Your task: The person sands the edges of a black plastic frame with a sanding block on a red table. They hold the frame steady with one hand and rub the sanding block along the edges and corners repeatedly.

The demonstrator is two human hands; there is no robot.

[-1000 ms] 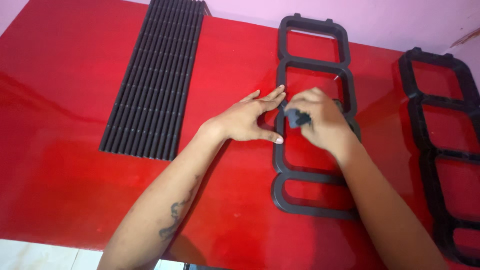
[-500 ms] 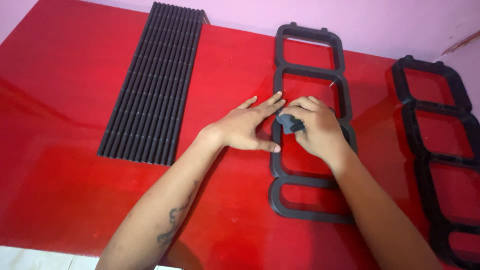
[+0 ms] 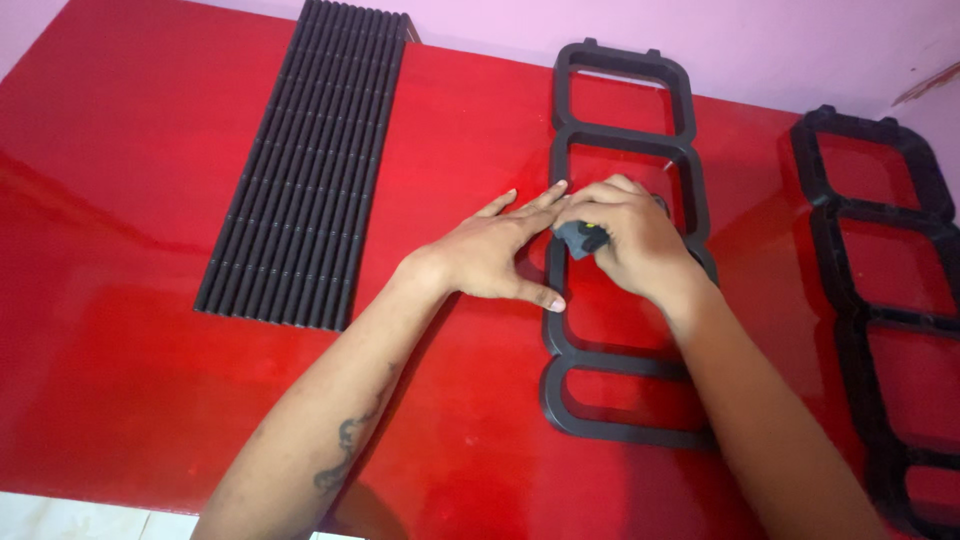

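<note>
Gripping a small dark piece [image 3: 580,238], right hand [image 3: 630,245] stayed curled | left hand [image 3: 495,255] flat, fingers spread, touching black frame [image 3: 620,250] | frame's long axis ran away from the person on red desk [image 3: 130,200]

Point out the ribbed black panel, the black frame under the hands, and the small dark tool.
ribbed black panel [image 3: 305,170], head view, middle ribs.
black frame [image 3: 625,425], head view, bottom bar.
small dark tool [image 3: 580,238], head view, exposed tip.

Left hand [image 3: 495,255] is pressing flat on the red table [image 3: 130,200] beside the black four-window frame [image 3: 625,130] — right hand [image 3: 630,245] is gripping a small dark tool [image 3: 580,237] against its rail.
</note>
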